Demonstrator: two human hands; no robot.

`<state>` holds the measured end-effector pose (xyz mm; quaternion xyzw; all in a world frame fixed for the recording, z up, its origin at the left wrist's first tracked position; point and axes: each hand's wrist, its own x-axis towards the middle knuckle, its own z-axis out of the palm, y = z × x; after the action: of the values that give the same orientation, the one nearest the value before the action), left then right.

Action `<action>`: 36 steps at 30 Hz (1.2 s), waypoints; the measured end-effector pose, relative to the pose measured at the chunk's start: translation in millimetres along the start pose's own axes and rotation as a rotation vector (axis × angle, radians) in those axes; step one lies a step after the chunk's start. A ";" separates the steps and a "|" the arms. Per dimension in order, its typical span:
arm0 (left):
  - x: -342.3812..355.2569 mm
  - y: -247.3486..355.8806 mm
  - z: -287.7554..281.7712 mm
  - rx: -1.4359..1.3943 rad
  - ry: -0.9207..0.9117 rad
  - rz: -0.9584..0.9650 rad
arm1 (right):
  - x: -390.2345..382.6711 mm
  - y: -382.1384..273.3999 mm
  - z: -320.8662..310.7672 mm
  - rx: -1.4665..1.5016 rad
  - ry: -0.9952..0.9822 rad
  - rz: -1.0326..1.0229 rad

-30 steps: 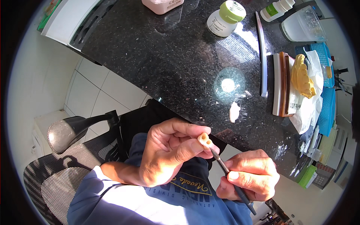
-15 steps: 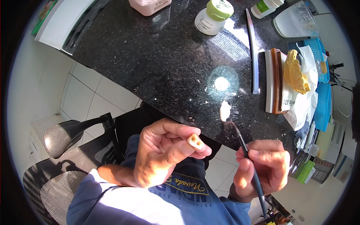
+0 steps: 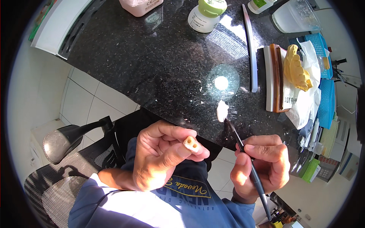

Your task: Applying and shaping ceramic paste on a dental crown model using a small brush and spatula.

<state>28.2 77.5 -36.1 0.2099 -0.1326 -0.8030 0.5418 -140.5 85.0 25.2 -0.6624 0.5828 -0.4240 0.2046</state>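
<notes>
Pinched between the thumb and fingers of my left hand [image 3: 161, 155] is a small cream-coloured dental bridge [image 3: 191, 144], its two hollow openings facing up. My right hand [image 3: 262, 165] grips a thin black brush [image 3: 255, 178] like a pen, its handle slanting down past the palm. The brush's dark tip meets or nearly meets the lower end of a small white paste mound [image 3: 222, 110]. That mound lies on the dark speckled countertop [image 3: 159, 72], with white smears around it. Whether the tip touches the paste is hard to tell.
A round glassy disc [image 3: 223, 81] with a bright glare is beyond the paste. Farther back stand a green-lidded white jar [image 3: 203, 21] and a pink container [image 3: 141, 7]. To the right are a long pale strip [image 3: 251, 53], stacked cases [image 3: 270, 79], a yellow dental cast [image 3: 295, 68] and blue baskets [image 3: 326, 102].
The brush tip has come closer to the white paste as my right hand shifted slightly left and up. My left hand still holds the bridge; the whole view has shifted a little.
</notes>
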 end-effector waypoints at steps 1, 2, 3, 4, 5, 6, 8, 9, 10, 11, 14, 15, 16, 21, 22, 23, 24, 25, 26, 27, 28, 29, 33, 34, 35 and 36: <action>-0.3 0.1 0.0 0.001 0.001 0.000 | -0.5 -0.1 -0.3 0.007 0.005 0.029; -0.6 0.3 -0.1 0.004 0.002 0.002 | 0.3 1.0 0.6 0.008 0.005 0.029; -0.8 0.5 -0.2 0.007 0.003 0.003 | 1.7 3.3 2.2 0.016 0.002 -0.020; -0.8 0.7 -0.2 0.007 0.003 0.003 | 2.2 5.0 3.3 0.023 -0.002 -0.069; -0.8 1.0 -0.1 0.007 0.001 0.001 | 1.7 7.0 2.3 0.023 -0.002 -0.069; -0.8 1.2 -0.1 0.008 0.000 -0.002 | 1.3 9.6 -0.2 0.043 -0.005 -0.087; -0.9 1.5 0.0 0.009 -0.001 -0.003 | 1.1 10.3 -1.7 0.065 -0.007 -0.107; -1.0 1.5 0.1 0.011 -0.002 -0.006 | 0.8 8.7 -2.2 0.062 -0.007 -0.084; -1.0 1.7 0.1 0.011 -0.003 -0.005 | 0.8 7.2 -2.1 0.060 -0.006 -0.060; -1.0 1.9 0.1 0.002 0.003 -0.012 | 0.9 5.7 -0.9 0.060 -0.005 -0.061; -1.0 2.7 0.4 -0.010 0.007 -0.022 | -0.1 2.4 3.1 0.021 -0.024 -0.057; -1.0 3.0 0.4 -0.014 0.007 -0.028 | -2.7 2.9 3.8 0.032 0.002 -0.066; -1.0 3.1 0.7 -0.013 0.007 -0.022 | -4.1 3.9 4.6 0.046 0.025 -0.077; -1.0 3.0 0.1 -0.045 0.014 -0.047 | -6.3 12.1 3.1 0.177 -0.027 -0.299; -0.9 3.0 0.2 -0.049 0.019 -0.061 | -5.7 10.8 2.2 0.187 -0.071 -0.323; -0.7 2.9 -0.5 -0.048 0.023 -0.059 | -4.2 9.2 0.1 0.198 -0.116 -0.348; -0.4 2.8 -1.6 -0.053 0.011 -0.054 | -1.5 8.8 -1.3 0.193 -0.170 -0.381; 0.1 2.2 -1.5 -0.058 -0.004 -0.051 | -1.1 8.2 0.0 0.193 -0.171 -0.381; -0.1 2.9 0.2 -0.069 0.006 -0.061 | -1.1 7.2 2.2 0.193 -0.163 -0.393; -0.5 3.5 0.6 -0.070 0.006 -0.061 | -0.9 6.8 3.6 0.192 -0.155 -0.404; -0.7 3.8 0.2 -0.065 0.016 -0.072 | -0.4 8.5 4.8 0.196 -0.155 -0.413; -0.8 3.9 -0.4 -0.061 0.026 -0.084 | -0.4 9.2 5.7 0.198 -0.156 -0.414; -1.2 3.0 -1.2 -0.049 0.028 -0.079 | -0.1 9.8 6.9 0.282 -0.146 -0.366; -1.1 3.1 -1.3 -0.041 0.025 -0.079 | 0.1 9.9 6.9 0.283 -0.149 -0.368; -1.0 3.2 -1.5 -0.033 0.022 -0.079 | 0.0 10.1 6.6 0.282 -0.149 -0.368; -1.0 3.0 -1.6 -0.033 0.022 -0.080 | -0.3 10.3 6.1 0.284 -0.153 -0.365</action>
<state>31.8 77.3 -36.0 0.2148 -0.1049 -0.8238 0.5141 -141.8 81.5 13.8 -0.7515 0.3707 -0.4802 0.2592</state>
